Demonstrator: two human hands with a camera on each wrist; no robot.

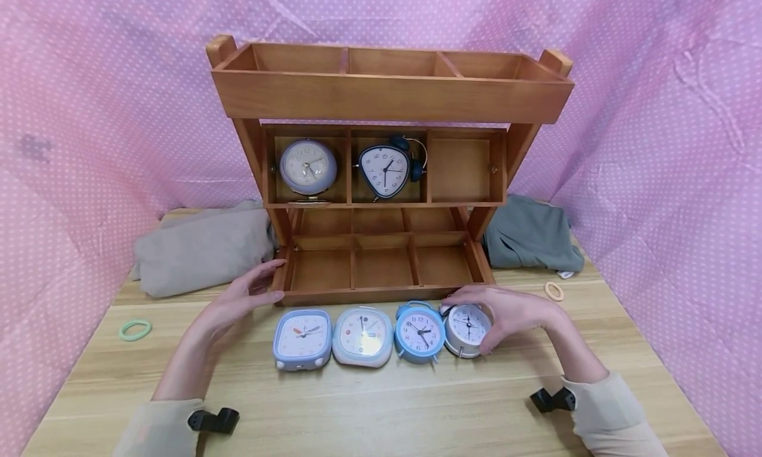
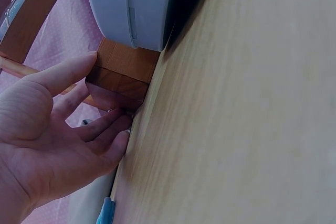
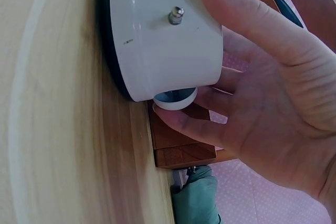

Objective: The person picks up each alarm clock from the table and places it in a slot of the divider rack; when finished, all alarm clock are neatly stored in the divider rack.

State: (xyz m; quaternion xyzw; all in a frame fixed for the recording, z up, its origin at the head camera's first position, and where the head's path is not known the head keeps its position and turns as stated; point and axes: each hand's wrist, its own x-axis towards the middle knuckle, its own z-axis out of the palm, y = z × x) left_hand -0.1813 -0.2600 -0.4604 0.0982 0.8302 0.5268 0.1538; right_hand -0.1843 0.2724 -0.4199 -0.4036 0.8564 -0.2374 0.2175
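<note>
Meanwhile, the left hand is resting with fingers straight and slightly spread against the front left corner of the wooden rack, holding nothing, while three clocks are standing in a row just to its right: the square blue clock, the pale clock and the round blue clock. At the right end of that row the right hand is curling its fingers round the silver clock, which is standing on the table just in front of the rack (touching the round blue clock, or nearly). Since the grip is sitting on the smooth round casing, the silver clock could be slipping or tipping as it lifts, nudging its close neighbour or catching the rack's front edge.
</note>
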